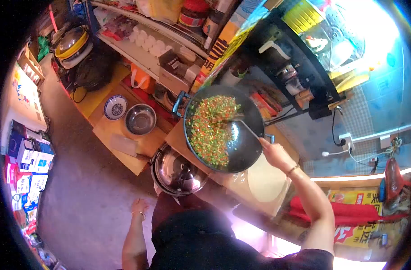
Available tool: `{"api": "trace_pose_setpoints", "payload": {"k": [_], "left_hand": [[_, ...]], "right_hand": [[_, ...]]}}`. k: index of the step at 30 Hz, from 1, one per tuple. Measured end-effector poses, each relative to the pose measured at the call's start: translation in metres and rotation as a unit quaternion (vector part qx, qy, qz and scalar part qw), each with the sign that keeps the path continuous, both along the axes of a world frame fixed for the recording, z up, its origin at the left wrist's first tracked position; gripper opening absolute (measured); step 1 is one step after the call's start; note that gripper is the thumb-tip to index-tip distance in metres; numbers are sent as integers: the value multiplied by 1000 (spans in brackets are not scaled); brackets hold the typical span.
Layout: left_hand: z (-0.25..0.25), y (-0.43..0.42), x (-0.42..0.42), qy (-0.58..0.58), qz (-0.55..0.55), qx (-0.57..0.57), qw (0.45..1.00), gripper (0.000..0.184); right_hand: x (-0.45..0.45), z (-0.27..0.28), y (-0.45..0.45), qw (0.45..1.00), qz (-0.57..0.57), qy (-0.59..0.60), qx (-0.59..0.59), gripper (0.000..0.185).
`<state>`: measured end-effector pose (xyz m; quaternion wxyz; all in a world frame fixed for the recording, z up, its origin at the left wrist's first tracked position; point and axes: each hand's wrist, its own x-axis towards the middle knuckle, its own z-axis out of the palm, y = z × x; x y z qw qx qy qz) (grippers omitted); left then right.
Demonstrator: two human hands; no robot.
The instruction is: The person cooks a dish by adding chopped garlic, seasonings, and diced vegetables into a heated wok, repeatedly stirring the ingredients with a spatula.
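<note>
A dark wok (247, 148) is filled on its left side with chopped green and red peppers (212, 130). My right hand (275, 155) is closed around the handle of a metal spatula (249, 127), whose head is down among the peppers. My left hand (139, 206) hangs by my side over the floor, fingers loosely stretched and holding nothing. Nearest to it is a pot with a shiny steel lid (180, 171), just left of the wok and in front of my body.
On the wooden counter are a cleaver (124, 145), a steel bowl (140, 119) and a patterned bowl (115, 107). A pale round board (266, 182) lies right of the wok. Shelves (147, 56) with eggs stand behind. Boxes (32, 155) are stacked at far left.
</note>
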<state>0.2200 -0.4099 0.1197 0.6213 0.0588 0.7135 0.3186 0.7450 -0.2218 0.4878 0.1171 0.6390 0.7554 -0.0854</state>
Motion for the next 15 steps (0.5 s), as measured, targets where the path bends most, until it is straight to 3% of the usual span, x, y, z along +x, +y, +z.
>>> {"api": "trace_pose_setpoints", "payload": {"k": [1, 2, 3, 4, 5, 7, 10, 13, 14, 15], "left_hand": [[-16, -1, -3, -2, 6, 1, 1000, 22], [-48, -5, -10, -7, -46, 13, 999, 22], [-53, -4, -11, -12, -99, 26, 995, 22], [-58, -5, -12, -12, -95, 25, 995, 22], [-62, -5, -15, -46, -59, 18, 997, 23], [-50, 4, -14, -77, -22, 12, 997, 24], [-26, 8, -15, -11, -20, -1, 1000, 28], [-15, 1, -21, -2, -58, 54, 997, 31], [-11, -2, -21, -1, -60, 47, 997, 31], [-8, -6, -19, 1, -59, 39, 997, 30]], "right_hand": [[12, -9, -7, 993, -21, 115, 7, 39], [10, -5, -8, 993, -15, 113, 7, 39], [4, 1, -9, 908, -282, 299, -77, 41], [-1, 3, -7, 713, -518, 448, -153, 43], [-3, -1, -1, 671, -501, 523, -158, 44], [-8, -16, 22, 664, -492, 540, -158, 43], [-10, -32, 47, 672, -426, 578, -182, 45], [-15, -33, 63, 823, -244, 457, -234, 45], [-13, -35, 64, 818, -247, 462, -237, 45], [-14, -32, 63, 856, -192, 415, -242, 44]]}}
